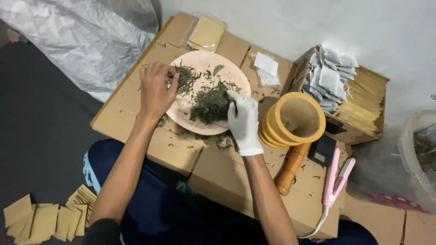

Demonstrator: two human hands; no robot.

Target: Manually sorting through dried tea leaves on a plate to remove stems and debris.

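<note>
hands work over one round pink plate (188, 119) of dried green herb leaves (210, 103), seen from above; the plate sits near the far left corner of a flattened cardboard sheet (227, 177) laid across the person's lap. the bare left hand (156, 90) is pinched narrow on a small tuft of leaves at the plate's left rim; the right hand (243, 121), in one white glove, curls against the heap at the plate's right rim, and i cannot tell if it grips any. risk, as i judge it: loose crumbs already lie on the cardboard by the plate's near edge, so a sweep could push more leaves off, and a shift of the legs could tip the sheet. just right of the gloved hand lies one yellow wooden mortar (294, 119) on its side, likely to roll, with one wooden pestle (291, 168) below it. also here: one small black scale (322, 151), one pink heat sealer (335, 179) near the right edge, one open carton of white sachets (330, 72) and tan envelopes, too many to count.
</note>
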